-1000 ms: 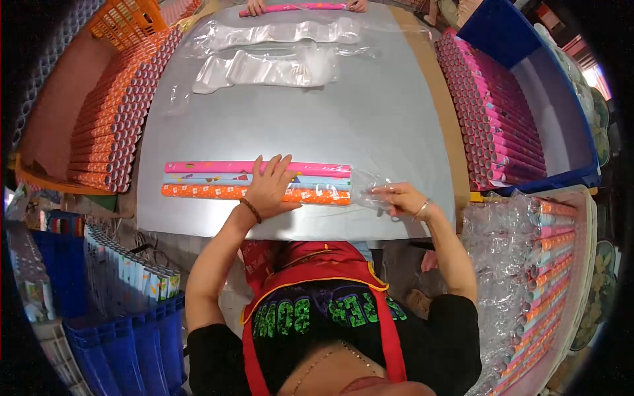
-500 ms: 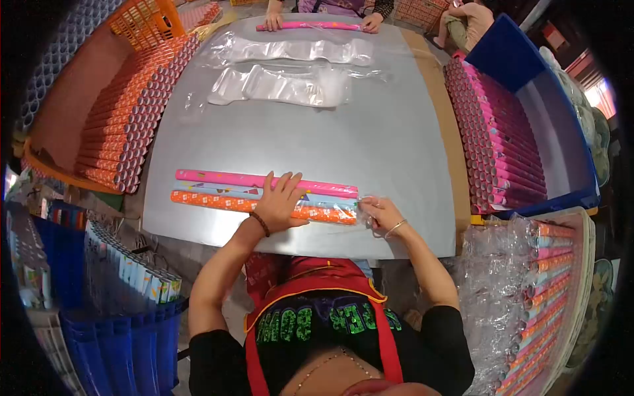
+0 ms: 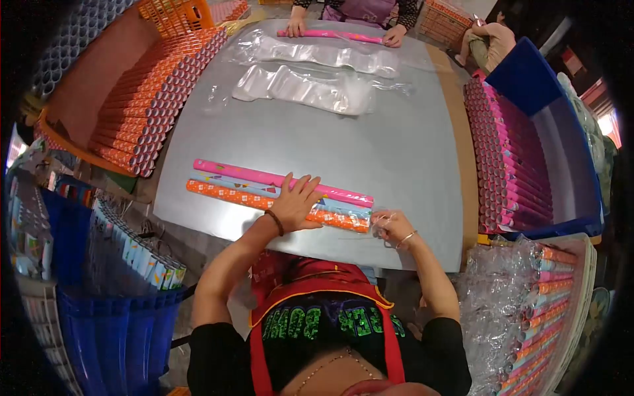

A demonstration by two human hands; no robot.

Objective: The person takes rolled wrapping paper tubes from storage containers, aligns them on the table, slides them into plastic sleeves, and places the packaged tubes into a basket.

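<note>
Three wrapping paper rolls lie side by side on the grey table: a pink roll, a light blue roll and an orange roll. My left hand lies across them with its fingers spread, pressing from above. At their right end, my right hand pinches the gathered end of a clear plastic sleeve. Two stacks of flat clear plastic sleeves lie farther up the table. At the far edge, a co-worker's hands hold another pink roll.
An orange crate of orange rolls stands left, a blue crate of pink rolls right. Bagged rolls fill a pale crate at lower right. A blue bin stands lower left. Another person sits at the back right.
The whole view has shifted and tilted slightly, so the table and rolls appear farther right. My left hand stays on the rolls and my right hand still pinches the sleeve's end.
</note>
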